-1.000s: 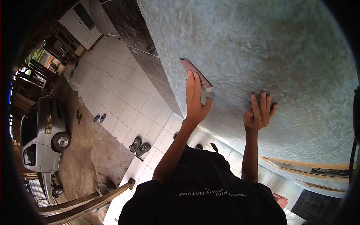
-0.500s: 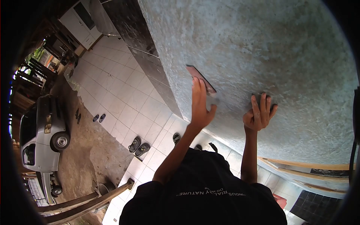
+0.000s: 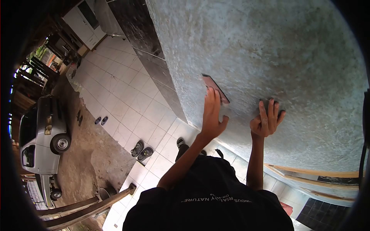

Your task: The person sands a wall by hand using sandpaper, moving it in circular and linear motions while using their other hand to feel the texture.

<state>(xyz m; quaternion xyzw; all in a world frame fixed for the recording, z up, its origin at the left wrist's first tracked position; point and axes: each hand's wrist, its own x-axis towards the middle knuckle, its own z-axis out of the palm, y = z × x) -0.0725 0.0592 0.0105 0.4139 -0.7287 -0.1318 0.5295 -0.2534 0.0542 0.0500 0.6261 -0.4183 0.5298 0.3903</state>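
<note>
My left hand (image 3: 212,117) presses a narrow, pinkish-brown strip of what looks like sandpaper (image 3: 216,89) flat on the mottled blue-grey wall (image 3: 239,42). Its fingers lie over the lower part of the strip, and the thumb stands away from it. The strip's edge and upper end look dark. My right hand (image 3: 266,118) rests on the wall further right, holding nothing, with fingers spread and fingertips touching the surface.
Dark tiles (image 3: 144,38) border the wall's left side. White floor tiles (image 3: 119,81) run below, with sandals (image 3: 144,154) on them. A silver vehicle (image 3: 46,134) stands on bare ground at left. A wooden beam (image 3: 92,210) crosses lower left; wooden frames (image 3: 320,173) are at right.
My left hand and the sandpaper strip have slid a little down and to the right along the wall. My right hand stays at nearly the same spot.
</note>
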